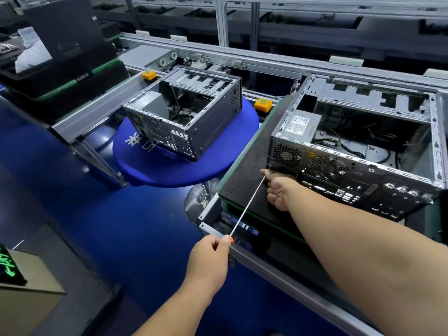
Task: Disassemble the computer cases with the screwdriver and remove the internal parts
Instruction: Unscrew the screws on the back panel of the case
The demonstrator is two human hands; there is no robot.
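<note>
An opened grey computer case (358, 151) lies on a black pallet (244, 175) at the right, its power supply (299, 124) and cables showing inside. My left hand (209, 259) grips the orange handle of a long thin screwdriver (247, 207). Its shaft slants up to the case's lower left rear corner. My right hand (278, 190) is at that corner, fingertips pinching the shaft near its tip against the case. A second opened case (186, 112) sits on a round blue table (169, 170) further left.
A conveyor frame (242, 61) runs behind both cases, with two orange stops (263, 104) on it. Stacked black trays (60, 76) stand at the far left. A cardboard box (26, 304) sits at the lower left. The floor is blue.
</note>
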